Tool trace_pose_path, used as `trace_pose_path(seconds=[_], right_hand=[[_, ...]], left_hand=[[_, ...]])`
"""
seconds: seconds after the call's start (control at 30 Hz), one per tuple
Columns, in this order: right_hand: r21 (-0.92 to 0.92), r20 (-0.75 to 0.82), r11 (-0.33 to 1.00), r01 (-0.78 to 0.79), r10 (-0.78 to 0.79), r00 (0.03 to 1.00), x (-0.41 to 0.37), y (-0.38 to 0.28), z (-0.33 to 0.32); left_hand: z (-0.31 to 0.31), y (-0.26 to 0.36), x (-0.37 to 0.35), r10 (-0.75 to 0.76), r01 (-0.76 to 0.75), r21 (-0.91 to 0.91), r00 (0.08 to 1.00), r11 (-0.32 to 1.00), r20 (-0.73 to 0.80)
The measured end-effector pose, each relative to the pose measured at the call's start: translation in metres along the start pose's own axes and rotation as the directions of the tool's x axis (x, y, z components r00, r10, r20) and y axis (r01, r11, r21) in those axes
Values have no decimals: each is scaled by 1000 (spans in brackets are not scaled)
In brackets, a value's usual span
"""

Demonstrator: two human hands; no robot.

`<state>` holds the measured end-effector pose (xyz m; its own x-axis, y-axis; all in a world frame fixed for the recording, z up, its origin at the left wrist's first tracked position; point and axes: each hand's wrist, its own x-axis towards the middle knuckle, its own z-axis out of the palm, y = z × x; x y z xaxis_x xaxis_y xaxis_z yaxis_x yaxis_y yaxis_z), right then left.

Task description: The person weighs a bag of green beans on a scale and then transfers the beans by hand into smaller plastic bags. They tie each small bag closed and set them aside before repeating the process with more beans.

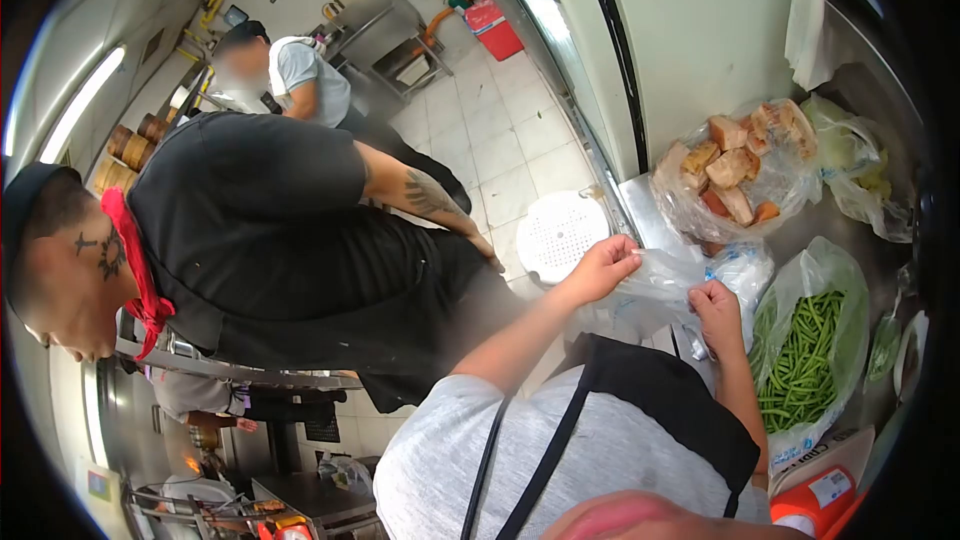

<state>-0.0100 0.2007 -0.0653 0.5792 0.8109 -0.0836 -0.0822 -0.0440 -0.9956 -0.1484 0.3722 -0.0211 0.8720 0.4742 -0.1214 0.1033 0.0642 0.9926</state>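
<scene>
My left hand [604, 271] is closed in a pinch on the edge of a clear plastic bag [655, 280]. The opposite side of that bag is gripped by my right hand [716, 312], its fingers curled in. The thin film stretches between both hands, close in front of my chest. Just beyond my right hand lies a white and blue plastic bag [743, 275]. Further right, an open bag holds green beans [803, 360]. Above it in the view, another open bag contains chunks of meat [733, 168].
A bag of pale green produce [850, 155] sits beside the meat. An orange container [815, 500] is at the lower right. A white perforated stool [563, 232] stands on the tiled floor. Close on my left is a person in black [290, 230]; other people work further back.
</scene>
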Motion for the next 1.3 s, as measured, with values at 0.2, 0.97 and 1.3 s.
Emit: trace_pose_path(seconds=[0.2,0.97,1.3], right_hand=[[-46,35,996,-76,78,996,-3,-4,-4],[-6,31,1000,-5,5,1000,-29,-31,7],[27,11,989,149,-149,989,-94,-38,11]], left_hand=[[1,-15,8,-1,-2,32,996,999,90],[3,10,-17,192,-178,122,975,976,-115],[85,14,-115,347,-326,206,935,923,-73]])
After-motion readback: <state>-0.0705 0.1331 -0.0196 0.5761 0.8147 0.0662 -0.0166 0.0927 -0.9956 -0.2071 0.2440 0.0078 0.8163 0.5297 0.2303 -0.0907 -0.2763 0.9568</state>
